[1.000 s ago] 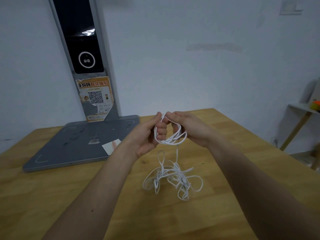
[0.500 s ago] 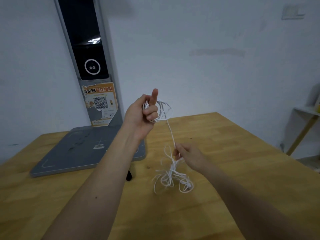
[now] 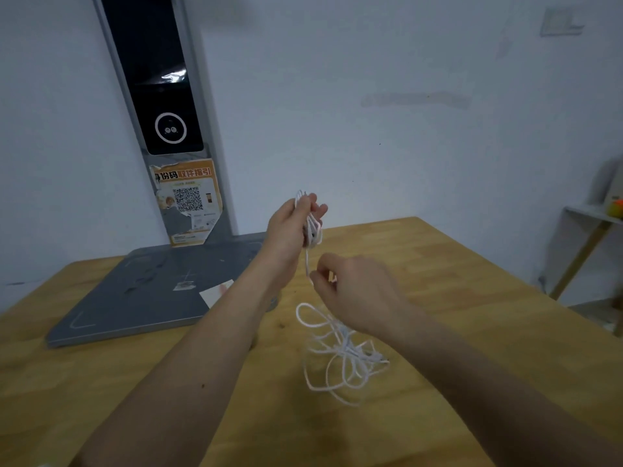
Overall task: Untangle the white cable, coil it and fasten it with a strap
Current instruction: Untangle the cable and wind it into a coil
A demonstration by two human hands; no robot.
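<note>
Left hand point(image 3: 290, 227): grip curled round coiled loops of white cable point(image 3: 340, 352), raised at 12 o'clock. Right hand point(image 3: 360, 294): grip pinching strand below. Loose tangle on desk point(image 3: 472, 298), 6 o'clock of hands.

Table point(image 3: 455, 298): fills the lower view; its far edge meets the wall.
Device base plate point(image 3: 151, 298): lies on the table, far left.
Device column point(image 3: 158, 96): stands upright at the rear of the base plate, against the wall.
QR-code sticker point(image 3: 188, 200): on the lower part of the column, above the base plate.
Left hand point(image 3: 290, 227): raised above the table, right of the column, holding coiled turns of the cable point(image 3: 340, 352).
Right hand point(image 3: 357, 294): below and right of the left hand, on the strand running down from the coil.
Cable tangle: on the table, beneath the right hand.
Shelf point(image 3: 593, 214): far right, beside the table.
</note>
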